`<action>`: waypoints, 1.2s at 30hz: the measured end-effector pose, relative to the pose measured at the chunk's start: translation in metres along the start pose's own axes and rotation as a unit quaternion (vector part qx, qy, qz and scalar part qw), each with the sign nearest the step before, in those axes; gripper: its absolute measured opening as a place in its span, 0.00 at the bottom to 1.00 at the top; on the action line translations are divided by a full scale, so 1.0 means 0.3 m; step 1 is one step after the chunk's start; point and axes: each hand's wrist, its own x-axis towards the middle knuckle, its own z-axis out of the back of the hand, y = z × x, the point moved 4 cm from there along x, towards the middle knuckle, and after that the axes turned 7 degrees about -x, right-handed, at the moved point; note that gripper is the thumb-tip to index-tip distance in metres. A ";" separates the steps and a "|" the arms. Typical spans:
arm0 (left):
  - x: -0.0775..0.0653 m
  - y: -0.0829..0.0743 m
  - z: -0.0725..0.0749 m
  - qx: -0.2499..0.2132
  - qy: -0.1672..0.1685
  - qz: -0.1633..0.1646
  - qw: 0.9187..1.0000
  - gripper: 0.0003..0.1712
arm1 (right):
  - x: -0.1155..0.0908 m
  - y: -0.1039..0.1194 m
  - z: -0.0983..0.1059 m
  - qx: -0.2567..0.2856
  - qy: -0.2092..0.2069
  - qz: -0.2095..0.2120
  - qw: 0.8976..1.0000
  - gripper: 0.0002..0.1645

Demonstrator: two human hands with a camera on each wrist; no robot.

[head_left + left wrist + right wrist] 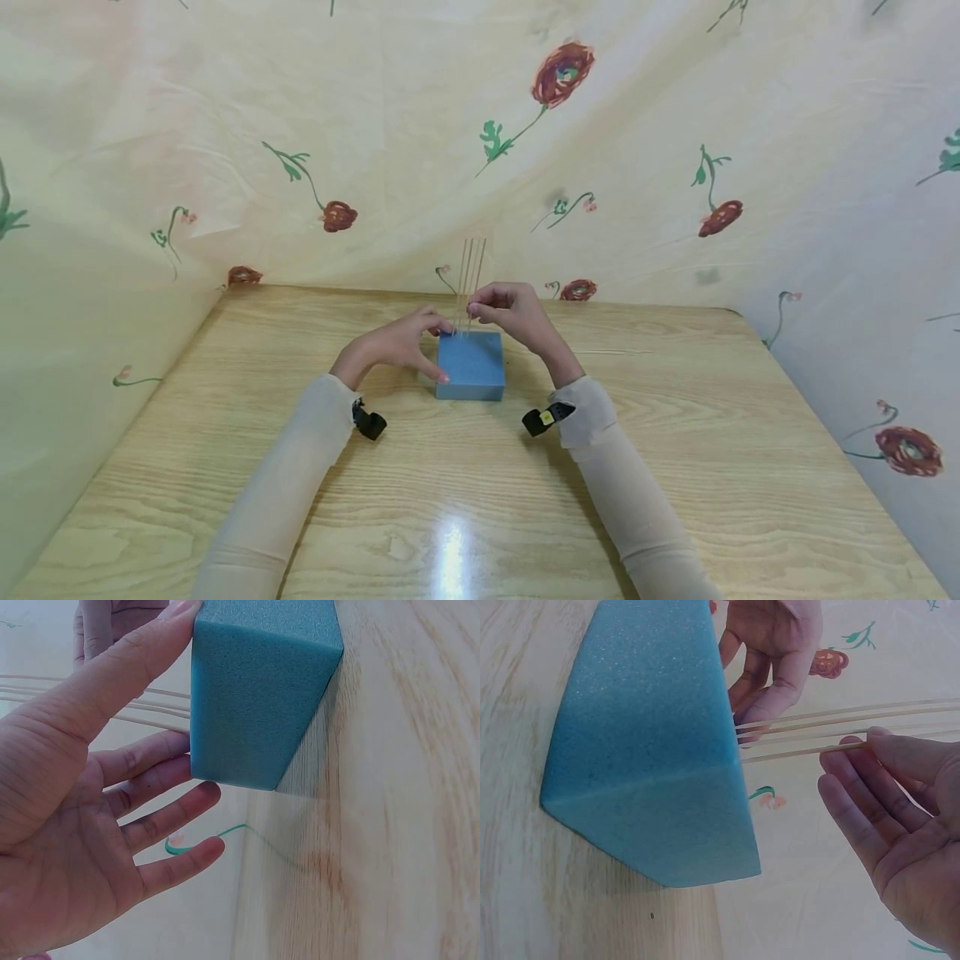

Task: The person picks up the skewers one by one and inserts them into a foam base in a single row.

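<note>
Your right hand (pixel 517 315) has its fingers clamped on the rightmost stick (pixel 799 754), which stands nearly upright at the blue block's (pixel 472 362) far edge, while your left hand (pixel 397 342), fingers apart, touches the block's left side.

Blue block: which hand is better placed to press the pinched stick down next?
Probably the right hand: it pinches that stick above the blue block, while the left hand touches the block's left side, seemingly steadying it.
</note>
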 end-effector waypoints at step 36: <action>0.000 -0.001 -0.003 -0.007 0.003 0.000 1.000 0.44 | -0.039 -0.003 0.151 -0.021 0.051 -0.048 0.997 0.17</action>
